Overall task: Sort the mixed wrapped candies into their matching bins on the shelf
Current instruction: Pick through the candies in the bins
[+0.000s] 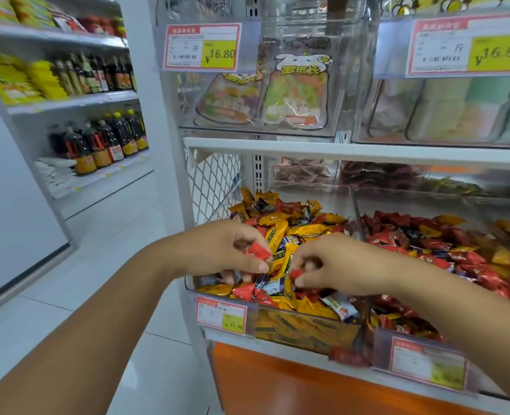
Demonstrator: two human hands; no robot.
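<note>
A clear bin (pixel 304 327) on the lower shelf holds mostly yellow wrapped candies (pixel 280 232) mixed with red and white ones. To its right a second clear bin (pixel 364 324) holds mostly red candies (pixel 445 250) with some yellow mixed in. My left hand (pixel 226 250) hovers over the left bin and grips a red candy (pixel 258 251) in curled fingers. My right hand (pixel 334 265) is just beside it, pinching another red candy (pixel 296 274) between thumb and fingertips above the yellow pile.
Price tags (pixel 221 315) hang on the bin fronts. An upper shelf (pixel 337 151) carries clear bins of bagged sweets (pixel 295 94). A white wire mesh panel (pixel 211 187) closes the shelf's left side. Bottles (pixel 104 142) line a shelving unit at left, across a white tiled floor.
</note>
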